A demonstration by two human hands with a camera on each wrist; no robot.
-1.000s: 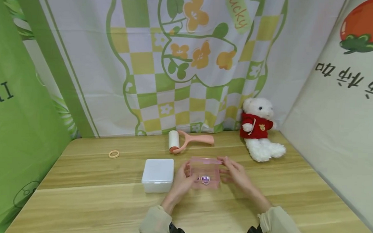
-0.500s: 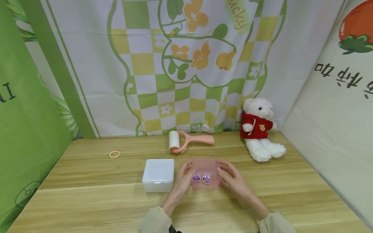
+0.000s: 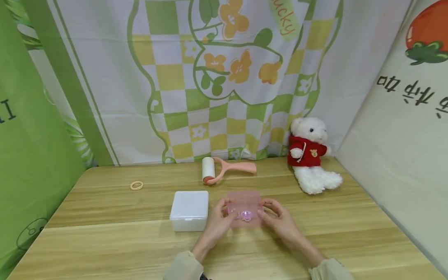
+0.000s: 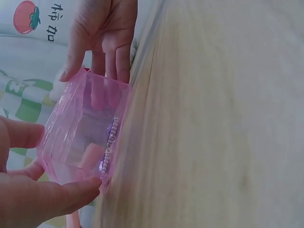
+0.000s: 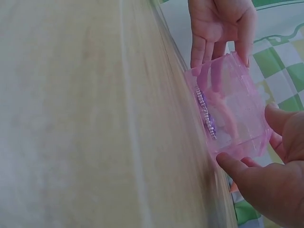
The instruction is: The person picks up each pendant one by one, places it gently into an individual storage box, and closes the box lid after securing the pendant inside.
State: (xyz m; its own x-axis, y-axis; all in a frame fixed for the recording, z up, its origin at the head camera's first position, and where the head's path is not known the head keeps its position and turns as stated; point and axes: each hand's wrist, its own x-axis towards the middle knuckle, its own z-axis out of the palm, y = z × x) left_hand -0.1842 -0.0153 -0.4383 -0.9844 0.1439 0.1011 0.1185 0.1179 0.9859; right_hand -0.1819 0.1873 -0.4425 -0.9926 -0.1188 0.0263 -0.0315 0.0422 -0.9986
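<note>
A clear pink box (image 3: 245,200) stands on the table between both hands, with its lid down. Through its walls show small purple pieces with silvery beaded rims (image 5: 205,114); their exact kind is unclear. My left hand (image 3: 219,217) grips the box's left side, thumb low near the front and fingers around the side. On the opposite side, my right hand (image 3: 280,221) holds it between thumb and fingers. Both wrist views show the pink box (image 4: 85,128) between the two hands, close to the tabletop.
A white lidded box (image 3: 190,211) stands just left of the left hand. Behind are a lint roller with a pink handle (image 3: 239,167), a small yellowish ring (image 3: 136,185) at far left, and a white plush bear (image 3: 306,155) in red at back right.
The pink box's lid, raised one second ago with the right hand at its top edge, is now down. The right hand has come lower, onto the box's right side.
</note>
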